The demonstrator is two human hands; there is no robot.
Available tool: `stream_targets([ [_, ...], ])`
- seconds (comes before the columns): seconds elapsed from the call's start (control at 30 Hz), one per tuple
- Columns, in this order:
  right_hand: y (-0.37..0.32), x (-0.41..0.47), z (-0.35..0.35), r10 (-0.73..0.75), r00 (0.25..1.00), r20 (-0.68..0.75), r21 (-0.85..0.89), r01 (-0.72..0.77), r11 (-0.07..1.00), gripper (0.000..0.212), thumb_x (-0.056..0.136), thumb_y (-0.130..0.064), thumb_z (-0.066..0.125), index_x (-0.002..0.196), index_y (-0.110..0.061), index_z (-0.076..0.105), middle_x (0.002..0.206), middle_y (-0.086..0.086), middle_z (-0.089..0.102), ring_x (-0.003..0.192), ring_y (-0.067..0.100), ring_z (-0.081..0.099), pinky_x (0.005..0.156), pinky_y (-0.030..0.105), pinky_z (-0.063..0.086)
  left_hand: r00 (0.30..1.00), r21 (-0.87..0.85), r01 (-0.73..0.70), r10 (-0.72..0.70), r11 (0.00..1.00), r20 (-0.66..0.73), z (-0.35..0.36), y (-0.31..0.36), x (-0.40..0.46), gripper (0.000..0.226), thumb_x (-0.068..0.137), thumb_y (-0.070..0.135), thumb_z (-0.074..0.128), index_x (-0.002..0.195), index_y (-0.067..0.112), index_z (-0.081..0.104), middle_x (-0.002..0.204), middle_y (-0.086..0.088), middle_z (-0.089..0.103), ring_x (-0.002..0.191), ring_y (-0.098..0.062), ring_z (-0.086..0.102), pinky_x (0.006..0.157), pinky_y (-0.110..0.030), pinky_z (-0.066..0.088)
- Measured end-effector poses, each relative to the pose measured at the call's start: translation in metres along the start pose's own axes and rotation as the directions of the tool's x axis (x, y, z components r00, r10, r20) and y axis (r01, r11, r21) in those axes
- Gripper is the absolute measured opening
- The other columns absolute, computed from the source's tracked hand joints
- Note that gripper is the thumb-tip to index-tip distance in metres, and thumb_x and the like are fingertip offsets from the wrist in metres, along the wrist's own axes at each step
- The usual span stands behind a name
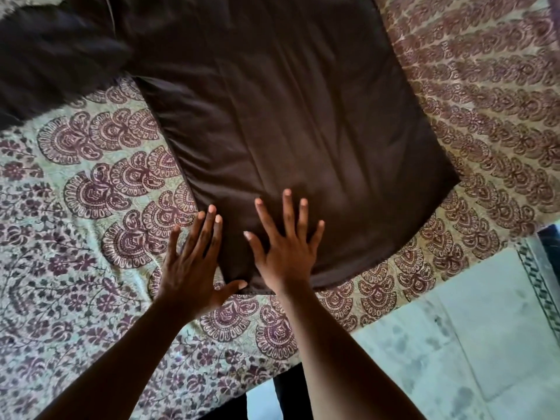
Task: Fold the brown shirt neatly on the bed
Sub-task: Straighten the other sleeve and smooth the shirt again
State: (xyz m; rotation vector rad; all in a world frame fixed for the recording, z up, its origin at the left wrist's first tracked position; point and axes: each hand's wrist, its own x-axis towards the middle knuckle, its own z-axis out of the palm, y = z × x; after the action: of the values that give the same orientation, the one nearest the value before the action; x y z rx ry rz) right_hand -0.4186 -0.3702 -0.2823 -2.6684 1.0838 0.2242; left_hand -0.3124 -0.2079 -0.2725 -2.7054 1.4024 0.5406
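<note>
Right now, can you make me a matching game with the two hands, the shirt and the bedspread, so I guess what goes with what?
Things:
1. left hand
2. right hand
3. brown shirt
4. bedspread

Descriptions:
A. patterned with dark red paisley shapes
B. fingers spread, flat on the cloth a little way in from its near edge
C. lies spread out on the bed, one sleeve reaching to the left
D. mostly on the bedspread at the shirt's near left corner, thumb touching the hem

Pairs: 1-D, 2-B, 3-C, 4-A
</note>
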Motion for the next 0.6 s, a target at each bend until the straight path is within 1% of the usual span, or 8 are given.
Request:
stream_targets([
  [0.07,0.037,-0.002,-0.004,0.180,0.983,-0.044,-0.017,-0.181,0.983,0.061,0.097,-0.075,0.028,0.155,-0.060,0.015,0.173,-0.006,0.002,0.160,0.030,0.003,0.120,0.067,0.009,1.000,0.002,-0.004,0.004,1.000,0.006,-0.003,0.000,0.000,0.126,0.075,0.090,0.043,0.163,0.006,0.010,0.173,-0.010,0.001,0.160,-0.026,0.007,0.125,-0.057,0.012],
  [0.17,0.093,-0.004,-0.015,0.466,0.879,-0.105,0.067,-0.461,0.885,0.061,0.100,-0.071,0.027,0.158,-0.053,0.019,0.173,0.005,0.006,0.158,0.036,0.007,0.117,0.071,0.020,1.000,-0.014,-0.019,0.020,1.000,0.022,-0.010,0.000,0.001,0.125,0.076,0.090,0.041,0.163,0.007,0.009,0.173,-0.009,-0.002,0.160,-0.025,0.005,0.125,-0.057,0.015],
  [0.23,0.111,-0.001,-0.022,0.538,0.837,-0.100,0.144,-0.523,0.840,0.064,0.102,-0.069,0.028,0.160,-0.048,0.013,0.173,0.012,-0.002,0.158,0.039,0.000,0.117,0.073,0.017,0.999,-0.021,-0.043,0.043,0.999,-0.001,-0.013,0.003,0.005,0.119,0.080,0.087,0.042,0.164,0.010,0.007,0.173,-0.006,-0.005,0.160,-0.024,0.002,0.125,-0.056,0.017],
  [0.3,0.106,0.004,-0.029,0.459,0.878,-0.133,0.153,-0.440,0.885,0.065,0.103,-0.066,0.032,0.161,-0.045,0.012,0.172,0.013,-0.005,0.158,0.039,-0.003,0.120,0.071,0.013,0.997,-0.040,-0.058,0.056,0.997,-0.055,-0.018,0.011,0.015,0.109,0.087,0.079,0.043,0.164,0.011,0.007,0.173,-0.005,-0.005,0.160,-0.023,0.000,0.125,-0.054,0.019],
  [0.37,0.084,0.009,-0.033,0.285,0.944,-0.163,0.071,-0.277,0.958,0.065,0.102,-0.066,0.035,0.161,-0.045,0.016,0.173,0.011,-0.003,0.159,0.038,0.000,0.121,0.065,0.011,0.991,-0.038,-0.057,0.052,0.998,-0.121,-0.023,0.021,0.029,0.096,0.095,0.067,0.042,0.164,0.010,0.008,0.173,-0.006,-0.003,0.160,-0.023,0.001,0.125,-0.052,0.020],
  [0.43,0.059,0.010,-0.026,0.042,0.995,-0.092,0.005,-0.042,0.999,0.066,0.100,-0.067,0.038,0.160,-0.049,0.017,0.173,0.007,-0.004,0.159,0.036,0.000,0.122,0.062,0.011,0.984,-0.037,-0.055,0.048,0.998,-0.170,-0.024,0.028,0.044,0.084,0.100,0.057,0.038,0.164,0.009,0.009,0.173,-0.007,0.001,0.160,-0.025,0.004,0.125,-0.051,0.020],
  [0.5,0.057,0.006,-0.017,-0.183,0.983,0.011,-0.033,0.184,0.982,0.065,0.099,-0.069,0.039,0.158,-0.054,0.017,0.174,0.002,-0.004,0.160,0.033,0.001,0.123,0.063,0.013,0.981,-0.042,-0.063,0.055,0.997,-0.184,-0.020,0.036,0.057,0.079,0.102,0.053,0.036,0.164,0.010,0.012,0.173,-0.007,0.003,0.160,-0.026,0.008,0.125,-0.051,0.020],
  [0.6,0.099,0.000,-0.017,-0.222,0.974,0.031,-0.067,0.224,0.972,0.063,0.099,-0.070,0.038,0.157,-0.056,0.017,0.174,-0.003,-0.001,0.160,0.029,0.003,0.123,0.059,0.018,0.985,0.008,-0.120,0.120,0.993,-0.124,-0.007,0.050,0.063,0.078,0.102,0.057,0.032,0.164,0.014,0.013,0.173,-0.005,0.003,0.160,-0.025,0.009,0.124,-0.053,0.021],
])
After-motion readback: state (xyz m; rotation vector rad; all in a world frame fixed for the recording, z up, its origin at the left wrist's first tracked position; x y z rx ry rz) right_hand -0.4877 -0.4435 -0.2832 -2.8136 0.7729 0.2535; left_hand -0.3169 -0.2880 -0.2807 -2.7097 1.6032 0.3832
